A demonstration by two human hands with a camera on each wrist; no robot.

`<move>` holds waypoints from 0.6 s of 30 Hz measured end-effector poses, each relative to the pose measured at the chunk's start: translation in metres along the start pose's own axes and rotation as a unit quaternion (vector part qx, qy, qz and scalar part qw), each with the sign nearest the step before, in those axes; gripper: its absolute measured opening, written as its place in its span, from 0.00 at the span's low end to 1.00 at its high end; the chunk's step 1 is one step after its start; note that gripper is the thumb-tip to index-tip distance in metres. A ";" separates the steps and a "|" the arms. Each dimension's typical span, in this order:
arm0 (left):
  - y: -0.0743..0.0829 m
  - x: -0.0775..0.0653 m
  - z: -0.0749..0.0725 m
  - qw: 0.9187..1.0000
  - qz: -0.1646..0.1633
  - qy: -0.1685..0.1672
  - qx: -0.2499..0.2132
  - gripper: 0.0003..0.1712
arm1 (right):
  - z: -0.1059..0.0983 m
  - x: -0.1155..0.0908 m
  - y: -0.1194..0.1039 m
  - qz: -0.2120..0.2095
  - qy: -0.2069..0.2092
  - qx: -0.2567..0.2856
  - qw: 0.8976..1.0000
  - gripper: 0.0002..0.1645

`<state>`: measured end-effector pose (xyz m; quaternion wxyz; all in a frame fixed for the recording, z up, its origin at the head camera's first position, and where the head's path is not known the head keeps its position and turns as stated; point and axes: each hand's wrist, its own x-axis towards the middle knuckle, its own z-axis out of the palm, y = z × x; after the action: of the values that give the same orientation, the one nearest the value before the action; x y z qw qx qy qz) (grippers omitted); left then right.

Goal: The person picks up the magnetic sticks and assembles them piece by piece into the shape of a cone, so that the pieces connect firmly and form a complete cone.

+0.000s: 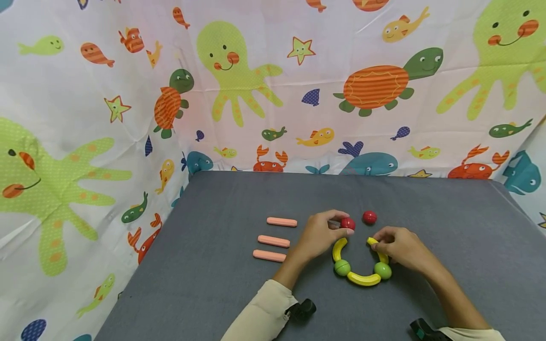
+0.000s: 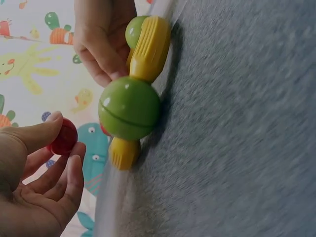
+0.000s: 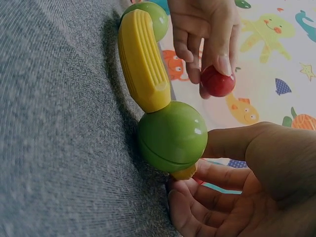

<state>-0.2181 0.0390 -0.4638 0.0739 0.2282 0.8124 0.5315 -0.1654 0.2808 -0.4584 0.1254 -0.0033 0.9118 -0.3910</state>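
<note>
My left hand pinches a red ball between thumb and fingers, just above the table; the left wrist view shows the ball at the fingertips. With thumb and fingers, my right hand holds the upper right curved yellow piece. That piece belongs to a U-shaped chain: a left yellow piece, a left green ball, a bottom yellow piece and a right green ball. In the right wrist view, the near green ball mostly hides the held piece.
Another red ball lies behind the chain's open end. Left of my left hand lie three pink sticks: the back one, the middle one and the front one. The grey table meets a sea-animal curtain.
</note>
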 end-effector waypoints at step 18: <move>0.001 -0.010 0.015 0.999 0.019 0.017 -0.032 0.21 | -0.002 -0.001 0.001 -0.010 0.004 0.003 1.000 0.15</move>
<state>-0.2034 0.0475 -0.4711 0.0572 0.2324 0.7913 0.5626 -0.1645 0.2829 -0.4577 0.1179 -0.0107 0.9108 -0.3954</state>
